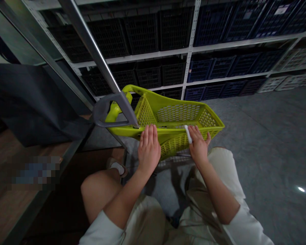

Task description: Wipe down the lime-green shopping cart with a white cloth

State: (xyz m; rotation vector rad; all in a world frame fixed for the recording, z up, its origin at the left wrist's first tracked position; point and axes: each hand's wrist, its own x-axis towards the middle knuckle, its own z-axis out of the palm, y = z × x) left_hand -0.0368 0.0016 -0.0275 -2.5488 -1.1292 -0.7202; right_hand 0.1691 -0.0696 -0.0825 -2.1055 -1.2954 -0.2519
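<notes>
A lime-green shopping cart (168, 136) with a perforated basket stands in front of my knees. My left hand (149, 148) lies on its near rim, fingers stretched out side by side, with no object visible in it. Further right along that same rim is my right hand (199, 144), pressing a folded white cloth (188, 134) against the plastic. Part of the cloth is hidden under the fingers. Left of my left hand, a grey loop-shaped bracket (129, 110) joins the cart's rim. From it a shiny metal pole (91, 46) rises toward the upper left.
Behind the cart, white metal shelving (191, 41) holds rows of black crates (140, 34) and blue crates (214, 25). A wooden surface with a metal edge (51, 183) lies to my left, partly under dark fabric (38, 98). Grey floor (270, 136) extends to the right.
</notes>
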